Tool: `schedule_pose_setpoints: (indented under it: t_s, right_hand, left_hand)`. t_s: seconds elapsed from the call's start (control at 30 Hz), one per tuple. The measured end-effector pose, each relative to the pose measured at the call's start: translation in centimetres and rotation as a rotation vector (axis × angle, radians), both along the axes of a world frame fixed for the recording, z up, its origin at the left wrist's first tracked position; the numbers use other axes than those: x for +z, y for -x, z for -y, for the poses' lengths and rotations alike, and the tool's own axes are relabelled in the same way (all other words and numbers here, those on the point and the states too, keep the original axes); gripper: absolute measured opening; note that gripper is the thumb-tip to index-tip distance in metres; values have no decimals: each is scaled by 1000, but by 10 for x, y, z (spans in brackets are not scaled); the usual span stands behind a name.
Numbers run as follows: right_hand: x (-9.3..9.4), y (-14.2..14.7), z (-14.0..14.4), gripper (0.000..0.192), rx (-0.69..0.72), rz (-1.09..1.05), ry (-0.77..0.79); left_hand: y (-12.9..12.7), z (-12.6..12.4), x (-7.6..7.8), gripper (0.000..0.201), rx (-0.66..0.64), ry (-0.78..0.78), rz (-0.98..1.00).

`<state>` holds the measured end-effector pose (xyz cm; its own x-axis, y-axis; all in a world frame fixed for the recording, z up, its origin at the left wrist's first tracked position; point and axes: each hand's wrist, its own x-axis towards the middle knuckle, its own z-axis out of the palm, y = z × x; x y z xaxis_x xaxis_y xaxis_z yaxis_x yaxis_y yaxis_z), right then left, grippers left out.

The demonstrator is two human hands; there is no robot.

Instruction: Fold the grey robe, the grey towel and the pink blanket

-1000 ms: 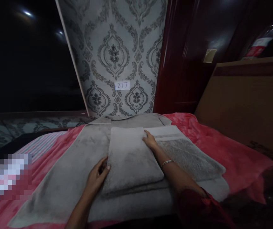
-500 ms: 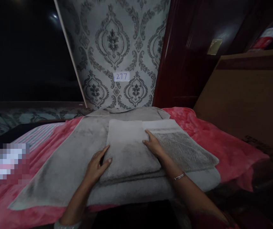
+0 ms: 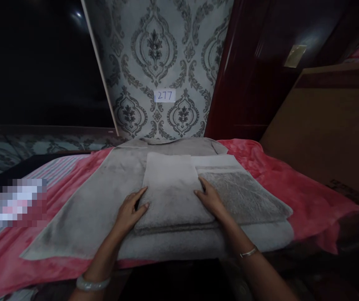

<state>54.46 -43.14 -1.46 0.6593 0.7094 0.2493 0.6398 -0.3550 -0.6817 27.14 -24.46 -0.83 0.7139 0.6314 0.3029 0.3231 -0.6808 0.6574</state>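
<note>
A folded grey plush towel (image 3: pixel 173 188) lies in the middle, its paler band at the far end. My left hand (image 3: pixel 131 211) rests at its left edge, thumb and forefinger spread against the side. On the right, my right hand (image 3: pixel 210 198) touches the edge of the folded part, with fingers apart. To the right of that hand stretches a single lower layer (image 3: pixel 235 190) of the same grey cloth, with a white stripe near its far end. Beneath everything a larger grey cloth (image 3: pixel 94 200) is spread out.
A pink-red blanket (image 3: pixel 311 196) lies under the grey cloth and hangs over the front edge. A large cardboard box (image 3: pixel 332 108) stands at the right, a dark screen (image 3: pixel 41 62) at the left. A paper marked 277 (image 3: pixel 164 95) is on the patterned wall.
My right hand has slid a little toward me along the folded towel's right edge. My left hand stays at the left edge. The whole view has shifted slightly.
</note>
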Motion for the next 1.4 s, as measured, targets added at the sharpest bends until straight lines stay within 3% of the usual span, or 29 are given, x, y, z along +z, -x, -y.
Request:
schedule_pose_setpoints:
  t_s: [0.1, 0.2, 0.33, 0.43, 0.53, 0.63, 0.7, 0.77, 0.87, 1.03, 1.1, 1.2, 1.4]
  right_hand:
    - [20, 14, 8, 54, -56, 111, 187]
    - [47, 37, 13, 46, -53, 323, 277]
    - [64, 66, 2, 57, 91, 440, 281]
    - [51, 75, -9, 68, 207, 374, 346]
    - [29, 75, -13, 71, 274, 297, 395]
    - [19, 73, -12, 71, 288, 275, 397]
    - [21, 73, -11, 71, 294, 261, 398]
    - [25, 74, -9, 70, 298, 249, 378]
    - [31, 76, -8, 71, 303, 237, 322]
    - [37, 77, -5, 68, 292, 207, 261]
    - [40, 76, -2, 68, 294, 194, 257]
    - [43, 75, 2, 66, 304, 176, 244]
    - [41, 77, 10, 61, 333, 150, 221]
  left_hand:
    - [4, -5, 5, 63, 16, 12, -48]
    - [-6, -15, 25, 61, 25, -97, -73]
    - [-65, -23, 71, 65, -122, -276, -191]
    - [-122, -23, 86, 66, -129, -364, -391]
    - [-154, -26, 67, 64, -43, -460, -542]
    - [-157, -33, 36, 65, -22, -492, -582]
    - [-154, -37, 25, 65, -20, -495, -586]
    - [-152, -41, 26, 66, -23, -489, -601]
    - [-160, -42, 44, 70, -43, -423, -689]
    - [-209, -32, 67, 75, -222, -405, -785]
    - [-230, -26, 66, 76, -306, -427, -775]
    - [-250, -23, 56, 75, -335, -446, -744]
    - [-249, -31, 37, 67, -291, -524, -563]
